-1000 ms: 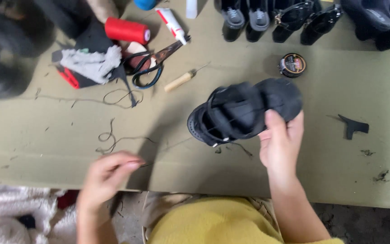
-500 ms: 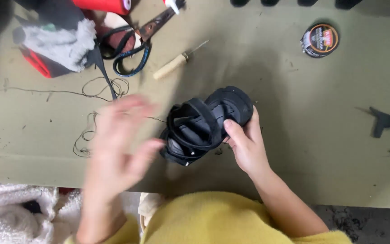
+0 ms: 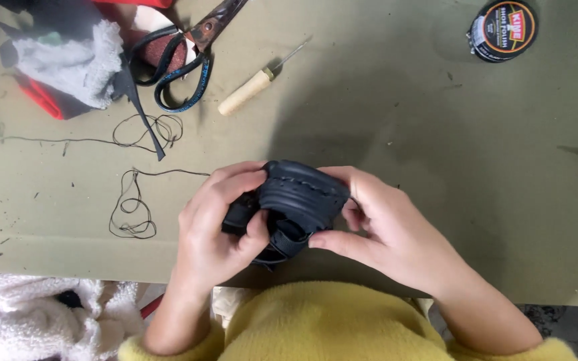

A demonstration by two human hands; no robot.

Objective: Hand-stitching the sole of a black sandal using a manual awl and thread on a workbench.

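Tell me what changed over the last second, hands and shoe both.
The left hand, free above the table edge a second ago, has come in and gripped the black shoe. The right hand kept its hold and drew the shoe off the table toward the body. The scissors, awl, black thread and polish tin stayed put.

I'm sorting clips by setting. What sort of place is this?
Probably a shoe-repair or cobbler's bench. Both hands, left hand and right hand, hold a black sandal; an awl, scissors, loose thread and a polish tin lie on the table.
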